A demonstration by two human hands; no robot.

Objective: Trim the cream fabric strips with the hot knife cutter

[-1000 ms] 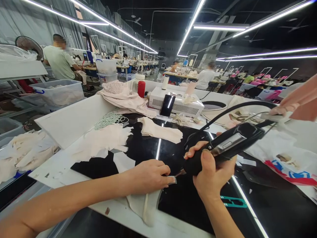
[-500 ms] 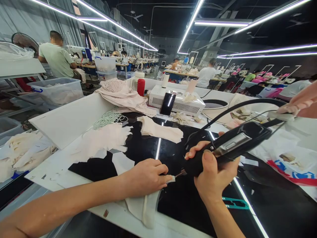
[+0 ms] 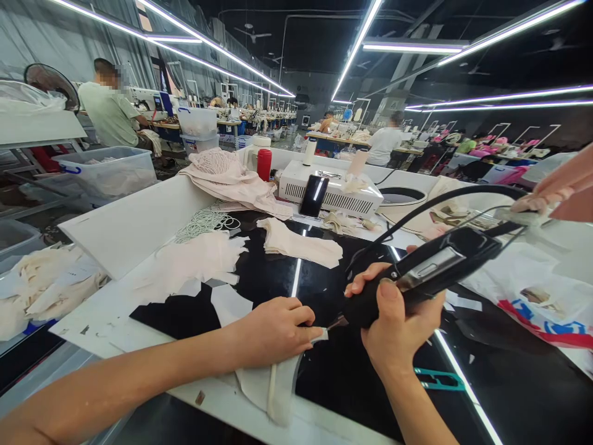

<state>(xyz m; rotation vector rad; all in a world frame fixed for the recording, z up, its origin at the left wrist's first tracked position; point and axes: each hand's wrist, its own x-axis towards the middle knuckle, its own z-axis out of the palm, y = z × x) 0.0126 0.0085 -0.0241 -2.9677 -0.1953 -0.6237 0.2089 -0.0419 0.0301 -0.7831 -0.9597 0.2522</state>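
Little has shifted since a moment ago: the left hand [image 3: 273, 327] has drawn its fingertips slightly nearer, and the corner of the pale fabric piece [image 3: 273, 386] under them now lifts a touch toward the tool tip, while the co-worker's hand [image 3: 551, 194] at the far right has edged upward. The left hand lies flat and closed down on the fabric, pinning it to the glossy black surface [image 3: 352, 371] near the front edge, where the cloth hangs partly over the white border. The right hand [image 3: 393, 327] is wrapped tightly around the black corded handheld cutter [image 3: 426, 272], its metal tip [image 3: 337, 322] just touching the fabric corner beside the left fingertips. The cloth looks thin, light and limp, likely to slide on the slick top unless pressed close to the working point, so holding it flat right next to the tip seems the sound grip. The tool appears rigid and heavier toward its rear, with a cable [image 3: 440, 204] that could tug; a full fist around the barrel suits it. Farther off lie cut fabric pieces [image 3: 296, 244], a phone [image 3: 314, 196] leaning on a white box unit [image 3: 356, 194], and a red bottle [image 3: 264, 164].
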